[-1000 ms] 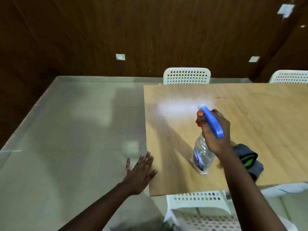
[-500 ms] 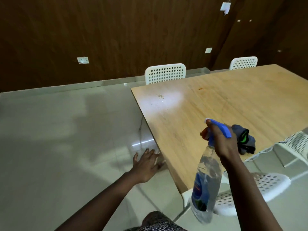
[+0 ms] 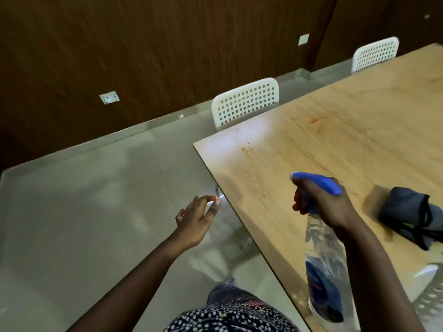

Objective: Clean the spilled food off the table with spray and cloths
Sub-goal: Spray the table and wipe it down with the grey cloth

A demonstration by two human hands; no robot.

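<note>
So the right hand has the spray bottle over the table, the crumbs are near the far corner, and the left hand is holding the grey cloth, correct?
Not quite. The head view shows the left hand empty, off the table's edge; the grey cloth lies on the table. The right hand does grip the spray bottle, and the crumbs sit near the far corner.

wooden table (image 3: pixel 347 144), crumbs (image 3: pixel 247 149), perhaps folded cloth (image 3: pixel 407 212)

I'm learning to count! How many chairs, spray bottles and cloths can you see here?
White chairs: 3
Spray bottle: 1, held by the right hand
Dark cloth: 1
Total: 5
</note>
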